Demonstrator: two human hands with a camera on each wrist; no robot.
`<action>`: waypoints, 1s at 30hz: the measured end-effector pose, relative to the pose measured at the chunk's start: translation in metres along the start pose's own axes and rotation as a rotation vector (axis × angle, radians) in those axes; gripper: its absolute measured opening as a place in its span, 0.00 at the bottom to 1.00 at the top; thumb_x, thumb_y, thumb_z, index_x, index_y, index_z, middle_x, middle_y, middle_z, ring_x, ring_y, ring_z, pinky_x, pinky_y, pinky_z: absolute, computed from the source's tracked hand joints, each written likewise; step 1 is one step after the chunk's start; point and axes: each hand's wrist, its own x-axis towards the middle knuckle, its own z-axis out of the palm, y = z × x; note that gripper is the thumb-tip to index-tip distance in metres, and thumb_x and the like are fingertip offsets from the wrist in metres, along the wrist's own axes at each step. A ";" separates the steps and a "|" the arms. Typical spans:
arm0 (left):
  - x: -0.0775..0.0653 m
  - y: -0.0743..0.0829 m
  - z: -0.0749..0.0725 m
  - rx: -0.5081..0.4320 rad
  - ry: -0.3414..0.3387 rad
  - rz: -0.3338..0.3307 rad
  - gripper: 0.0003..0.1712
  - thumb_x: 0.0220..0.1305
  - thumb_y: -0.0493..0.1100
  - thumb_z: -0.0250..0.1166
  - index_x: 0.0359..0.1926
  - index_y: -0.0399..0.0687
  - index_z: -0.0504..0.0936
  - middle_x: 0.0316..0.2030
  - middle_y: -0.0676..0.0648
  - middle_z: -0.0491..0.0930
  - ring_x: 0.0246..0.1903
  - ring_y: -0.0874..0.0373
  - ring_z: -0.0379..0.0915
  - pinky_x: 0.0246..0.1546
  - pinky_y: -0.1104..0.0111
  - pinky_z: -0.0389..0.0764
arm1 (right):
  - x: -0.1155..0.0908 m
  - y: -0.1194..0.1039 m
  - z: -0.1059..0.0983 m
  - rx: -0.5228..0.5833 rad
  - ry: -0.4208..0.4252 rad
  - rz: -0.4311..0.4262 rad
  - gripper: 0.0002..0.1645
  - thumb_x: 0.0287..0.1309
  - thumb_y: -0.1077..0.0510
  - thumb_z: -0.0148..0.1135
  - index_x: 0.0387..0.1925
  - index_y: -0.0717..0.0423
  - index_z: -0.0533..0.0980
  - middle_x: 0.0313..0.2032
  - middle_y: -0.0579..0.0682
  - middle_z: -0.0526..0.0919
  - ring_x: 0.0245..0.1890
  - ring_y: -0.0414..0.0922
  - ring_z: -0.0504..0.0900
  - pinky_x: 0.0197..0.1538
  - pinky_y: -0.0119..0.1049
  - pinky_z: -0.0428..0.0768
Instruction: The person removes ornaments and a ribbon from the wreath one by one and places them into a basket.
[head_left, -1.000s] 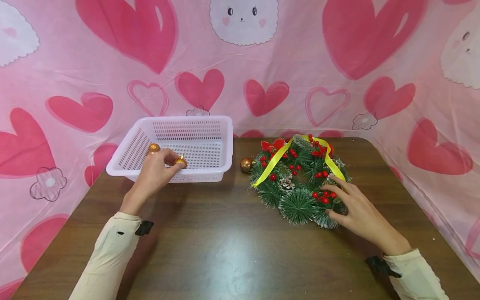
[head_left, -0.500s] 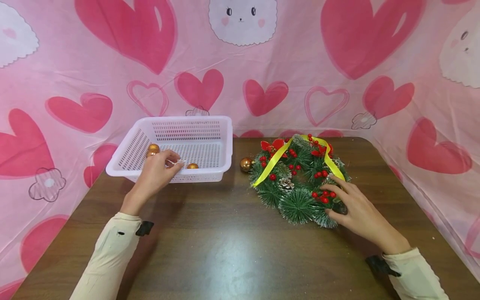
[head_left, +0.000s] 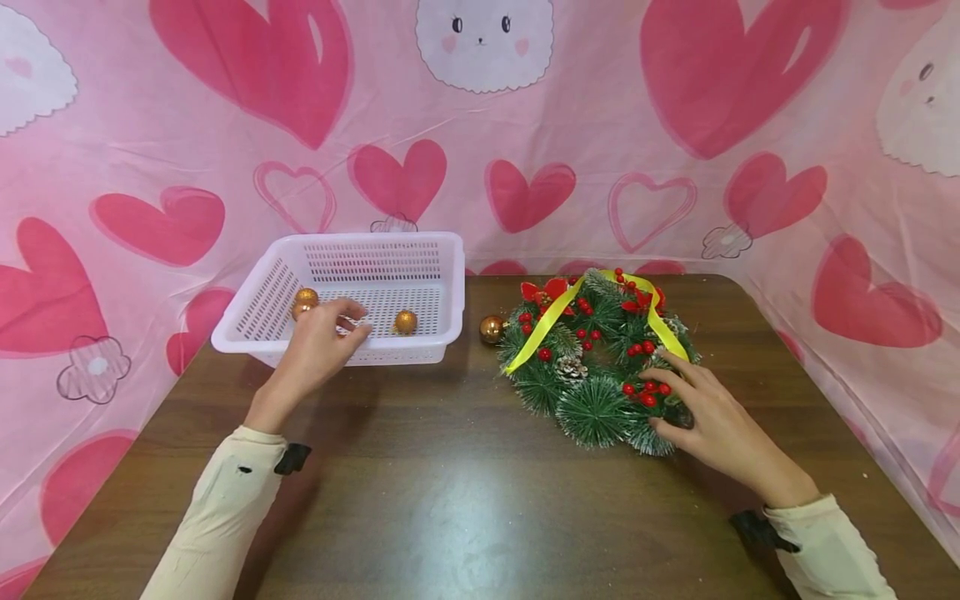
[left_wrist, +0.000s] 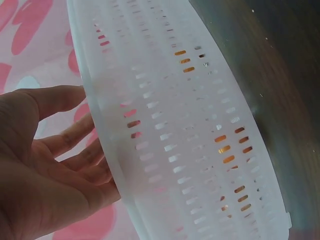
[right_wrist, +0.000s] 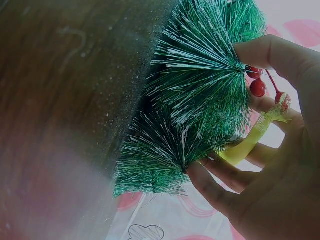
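My left hand [head_left: 318, 337] is over the near rim of a white slotted plastic basket [head_left: 450, 337], thumb and fingertips apart with nothing between them. A glittery gold Christmas ball [head_left: 406, 322] lies on the basket floor just right of those fingers. Two more gold balls [head_left: 306, 297] lie at the basket's left side, partly behind the hand. My right hand [head_left: 723, 425] grips the right edge of a green Christmas wreath [head_left: 596, 412], its thumb and fingers around frosted bristles and red berries [right_wrist: 258, 87]. A yellow ribbon [head_left: 551, 321] arches over the wreath.
A shiny copper ball [head_left: 492, 329] rests against the wreath's left edge, between wreath and basket. Everything stands on a dark wooden table [head_left: 450, 500]. A pink heart-patterned cloth [head_left: 480, 167] hangs close behind the table and along its sides.
My left hand let go of a gold ball, which dropped into the basket and rolled right. The left fingers have parted. My right hand and the wreath stayed in place.
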 end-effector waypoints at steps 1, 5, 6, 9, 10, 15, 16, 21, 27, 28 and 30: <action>0.000 0.001 0.000 -0.004 -0.002 0.003 0.12 0.63 0.37 0.66 0.45 0.33 0.82 0.41 0.34 0.84 0.37 0.41 0.83 0.37 0.50 0.82 | 0.000 0.000 0.000 -0.001 0.000 0.000 0.37 0.48 0.55 0.76 0.61 0.46 0.72 0.70 0.59 0.63 0.62 0.64 0.66 0.47 0.73 0.71; 0.000 0.006 0.002 -0.013 0.004 0.022 0.12 0.63 0.37 0.66 0.45 0.33 0.82 0.41 0.34 0.84 0.39 0.41 0.82 0.38 0.50 0.82 | 0.000 0.000 0.000 0.000 0.001 0.003 0.38 0.48 0.55 0.76 0.61 0.46 0.72 0.70 0.59 0.63 0.62 0.65 0.66 0.47 0.73 0.71; 0.000 0.007 0.002 -0.011 0.011 0.029 0.12 0.63 0.37 0.67 0.45 0.33 0.82 0.41 0.35 0.84 0.39 0.41 0.82 0.38 0.51 0.82 | 0.000 -0.001 0.000 0.001 0.001 0.003 0.38 0.48 0.55 0.76 0.62 0.46 0.72 0.70 0.59 0.63 0.62 0.65 0.66 0.47 0.72 0.71; -0.001 0.011 0.003 -0.005 0.032 0.053 0.11 0.62 0.37 0.67 0.45 0.34 0.83 0.41 0.36 0.84 0.39 0.42 0.81 0.39 0.51 0.80 | 0.000 -0.001 0.000 0.002 0.002 0.002 0.38 0.48 0.55 0.76 0.62 0.46 0.72 0.70 0.59 0.63 0.62 0.65 0.65 0.47 0.72 0.72; -0.001 0.013 0.003 -0.007 0.036 0.061 0.11 0.62 0.37 0.67 0.45 0.34 0.83 0.41 0.36 0.84 0.40 0.43 0.81 0.40 0.51 0.80 | 0.000 0.000 0.000 0.001 0.003 0.000 0.38 0.48 0.55 0.76 0.62 0.46 0.72 0.70 0.59 0.62 0.63 0.65 0.65 0.47 0.72 0.72; -0.002 0.022 0.005 -0.031 0.035 0.082 0.12 0.62 0.36 0.67 0.46 0.34 0.82 0.43 0.36 0.84 0.42 0.43 0.80 0.42 0.50 0.79 | 0.000 0.000 0.000 0.001 0.011 -0.006 0.38 0.48 0.56 0.76 0.61 0.46 0.72 0.70 0.60 0.63 0.62 0.65 0.66 0.47 0.72 0.72; -0.003 0.023 0.006 -0.036 0.035 0.085 0.12 0.62 0.36 0.67 0.46 0.34 0.82 0.43 0.36 0.84 0.42 0.44 0.80 0.42 0.50 0.79 | 0.000 0.000 0.000 0.001 0.012 -0.006 0.38 0.47 0.56 0.76 0.61 0.46 0.72 0.70 0.60 0.63 0.62 0.65 0.66 0.47 0.72 0.72; -0.004 0.028 0.008 -0.060 0.030 0.106 0.13 0.63 0.35 0.66 0.47 0.34 0.82 0.44 0.36 0.83 0.42 0.43 0.79 0.42 0.49 0.78 | 0.000 -0.001 0.001 0.002 0.009 0.001 0.37 0.48 0.55 0.76 0.61 0.46 0.72 0.70 0.61 0.63 0.63 0.65 0.65 0.47 0.72 0.72; -0.005 0.034 0.013 -0.071 0.028 0.141 0.11 0.61 0.34 0.68 0.45 0.34 0.82 0.42 0.36 0.84 0.41 0.43 0.80 0.40 0.49 0.79 | 0.001 -0.001 0.001 0.002 0.008 -0.005 0.37 0.48 0.55 0.76 0.61 0.46 0.72 0.70 0.60 0.63 0.63 0.66 0.66 0.48 0.72 0.71; -0.005 0.035 0.014 -0.073 0.021 0.145 0.11 0.61 0.34 0.68 0.45 0.35 0.82 0.42 0.37 0.84 0.41 0.43 0.80 0.40 0.50 0.80 | 0.001 -0.001 0.000 0.001 0.009 -0.005 0.37 0.48 0.55 0.76 0.61 0.46 0.72 0.70 0.60 0.63 0.63 0.66 0.66 0.48 0.73 0.71; -0.005 0.036 0.017 -0.079 0.002 0.152 0.11 0.61 0.35 0.69 0.45 0.36 0.82 0.42 0.39 0.84 0.41 0.44 0.80 0.40 0.51 0.80 | 0.000 -0.001 0.000 0.001 0.013 -0.001 0.37 0.48 0.56 0.76 0.60 0.46 0.73 0.70 0.60 0.63 0.63 0.65 0.66 0.48 0.73 0.71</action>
